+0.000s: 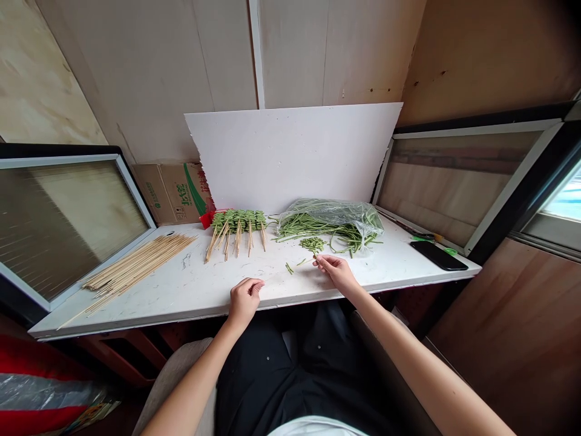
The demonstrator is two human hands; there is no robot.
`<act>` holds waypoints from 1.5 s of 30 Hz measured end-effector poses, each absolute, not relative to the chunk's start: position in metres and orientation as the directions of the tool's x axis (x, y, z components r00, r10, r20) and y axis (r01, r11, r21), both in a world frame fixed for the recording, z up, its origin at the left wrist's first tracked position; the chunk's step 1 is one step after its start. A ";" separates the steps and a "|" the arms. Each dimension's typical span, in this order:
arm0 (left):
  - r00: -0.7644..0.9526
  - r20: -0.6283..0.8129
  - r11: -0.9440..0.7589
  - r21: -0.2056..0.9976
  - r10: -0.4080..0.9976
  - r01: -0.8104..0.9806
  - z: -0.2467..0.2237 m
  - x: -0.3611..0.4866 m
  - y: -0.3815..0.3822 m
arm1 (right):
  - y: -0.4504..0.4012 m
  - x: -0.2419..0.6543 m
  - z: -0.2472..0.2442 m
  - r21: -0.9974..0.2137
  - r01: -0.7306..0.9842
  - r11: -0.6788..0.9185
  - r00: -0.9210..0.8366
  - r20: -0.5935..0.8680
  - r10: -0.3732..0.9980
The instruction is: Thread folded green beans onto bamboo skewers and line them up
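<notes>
My right hand (pixel 334 270) is over the table's front part, thumb and fingertips pinched on a thin piece of long green bean (pixel 302 262) that points left. Another short cut piece (pixel 289 267) lies on the table just left of it. Beyond the fingertips is a small heap of cut bean pieces (pixel 312 243). My left hand (pixel 245 297) is closed at the table's front edge, its fingers curled inward; whatever it may hold is hidden. Behind the heap, long green beans (pixel 299 227) lie partly inside a clear plastic bag (pixel 336 212).
Skewers threaded with bean pieces (pixel 238 219) are stacked at the back middle. Bare bamboo skewers (pixel 140 260) lie at the left of the white table (pixel 195 290). A black phone (pixel 438 255) rests at the right. A cardboard box (pixel 167 191) and a white board (pixel 290 157) stand behind.
</notes>
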State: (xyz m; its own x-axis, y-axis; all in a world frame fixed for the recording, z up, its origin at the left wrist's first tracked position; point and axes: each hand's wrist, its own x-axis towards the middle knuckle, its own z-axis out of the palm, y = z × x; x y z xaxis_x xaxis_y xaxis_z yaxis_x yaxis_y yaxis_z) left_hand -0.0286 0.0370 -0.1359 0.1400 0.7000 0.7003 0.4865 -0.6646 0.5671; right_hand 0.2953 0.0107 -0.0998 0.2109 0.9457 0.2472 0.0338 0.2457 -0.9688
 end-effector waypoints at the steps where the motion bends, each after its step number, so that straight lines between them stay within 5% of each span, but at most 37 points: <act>1: 0.139 0.700 -0.665 0.570 0.701 0.483 -0.136 -0.028 0.037 | 0.011 0.295 -0.100 -0.968 0.026 0.249 0.214 0.249 0.945; 45: 0.210 0.766 -0.753 0.472 0.608 0.459 -0.127 -0.018 0.020 | -0.005 0.240 -0.093 -0.982 0.108 0.152 0.171 0.169 0.971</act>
State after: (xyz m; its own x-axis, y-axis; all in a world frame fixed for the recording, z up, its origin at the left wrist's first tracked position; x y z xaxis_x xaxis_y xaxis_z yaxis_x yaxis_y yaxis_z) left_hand -0.0184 0.0195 -0.1266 0.2103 0.6078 0.7657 0.4591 -0.7529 0.4716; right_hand 0.2396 -0.0051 -0.0932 0.1711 0.9706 0.1694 0.1075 0.1525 -0.9824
